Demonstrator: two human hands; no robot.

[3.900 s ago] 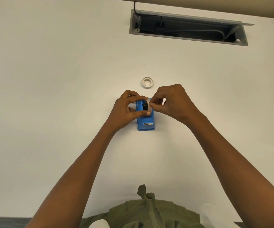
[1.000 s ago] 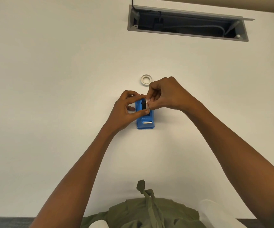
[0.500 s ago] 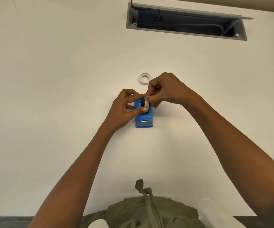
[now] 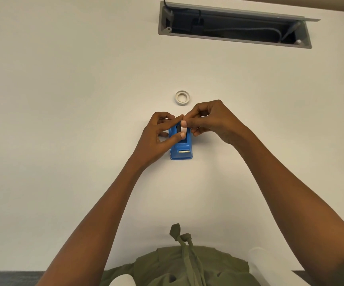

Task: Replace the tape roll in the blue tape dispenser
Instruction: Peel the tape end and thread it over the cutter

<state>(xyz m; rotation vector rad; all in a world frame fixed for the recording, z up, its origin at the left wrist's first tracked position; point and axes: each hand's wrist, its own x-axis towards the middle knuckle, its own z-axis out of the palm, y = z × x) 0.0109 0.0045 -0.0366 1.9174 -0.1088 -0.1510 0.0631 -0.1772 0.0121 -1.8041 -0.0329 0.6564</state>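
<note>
Blue plastic makes up the small tape dispenser (image 4: pixel 181 148) standing on the white desk (image 4: pixel 63 100) straight ahead of me, with its metal cutter strip (image 4: pixel 184 151) on the near end and its open well toward the far end. In that well a dark hub (image 4: pixel 178 128) shows beside a pale tape roll (image 4: pixel 183 130) seated on edge; how deep the roll sits I cannot tell, since my fingers cover most of it.

My left hand (image 4: pixel 158 135) comes in from the left, its grip pinching the dispenser body and the roll, with the thumb laid across the near side of the roll and the index finger arched over the far side. My right hand (image 4: pixel 210 120) reaches from the right, its grip closed in a pinch on the top of the roll, thumb and forefinger pressed together just above the dispenser, other fingers curled under.

Beyond my hands, a little farther away on the desk, a white empty tape ring (image 4: pixel 182 97) lies flat, apart from the dispenser.

At the far edge a grey rectangular cable tray (image 4: pixel 235 40) is sunk into the desk with its lid open; inside it lie a black plug (image 4: pixel 196 22) and a grey cable (image 4: pixel 255 30).

Near me, olive green clothing (image 4: pixel 179 265) fills the bottom of the view.
</note>
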